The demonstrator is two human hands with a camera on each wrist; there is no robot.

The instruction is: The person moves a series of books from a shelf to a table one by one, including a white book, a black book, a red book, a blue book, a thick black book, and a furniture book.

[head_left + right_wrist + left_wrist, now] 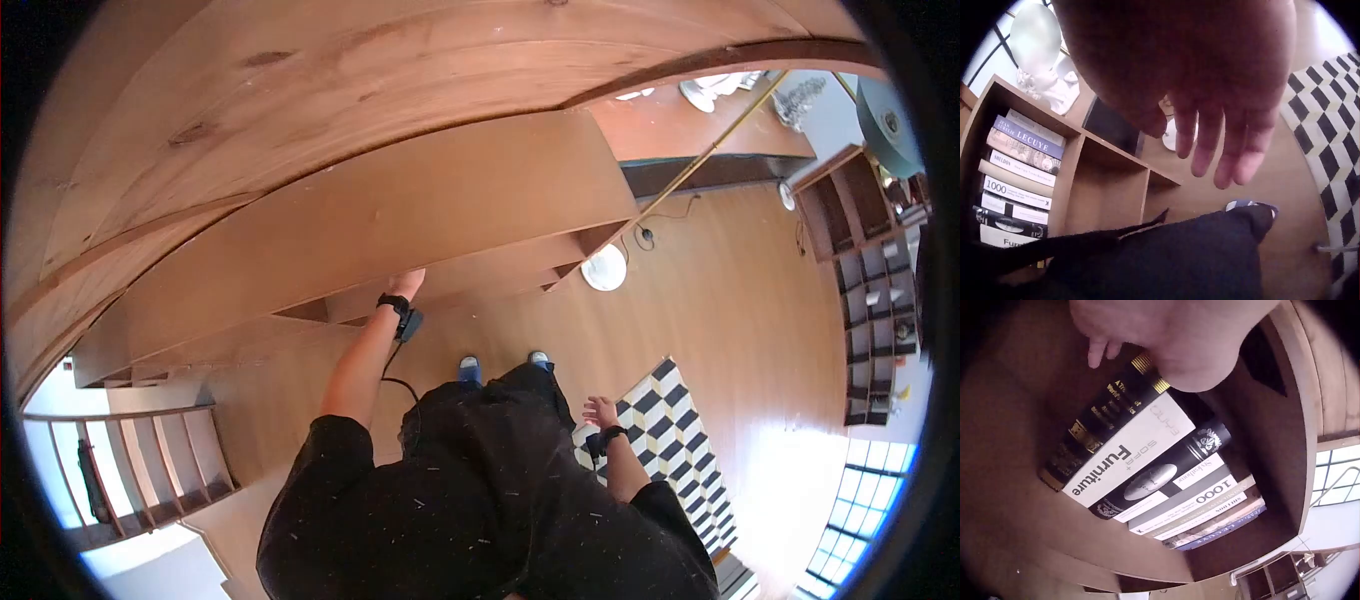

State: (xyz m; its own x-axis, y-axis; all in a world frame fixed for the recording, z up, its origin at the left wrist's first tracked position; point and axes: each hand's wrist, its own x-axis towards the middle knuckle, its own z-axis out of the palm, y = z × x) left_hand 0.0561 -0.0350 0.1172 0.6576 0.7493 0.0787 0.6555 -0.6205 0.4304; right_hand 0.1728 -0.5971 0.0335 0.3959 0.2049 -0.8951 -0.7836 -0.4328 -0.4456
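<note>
My left hand [408,283] reaches into a wooden shelf compartment, partly hidden by the board above it in the head view. The left wrist view shows this hand [1175,340] over the upper end of a thick black book [1099,425] with gold lettering, two fingertips [1095,355] showing past its left side. Whether the fingers grip that book I cannot tell. Beside it stand a white "Furniture" book [1129,450], a black book with a silver oval [1160,472] and several paler ones. My right hand [600,411] hangs loose by my side, holding nothing.
The bookshelf [400,190] crosses in front of me. A patterned rug [665,440] lies right of my feet. A white round base [604,269] with a gold pole stands beyond the shelf's end. A slatted rack [150,465] is at left; a white bust [1050,87] shows behind the shelf.
</note>
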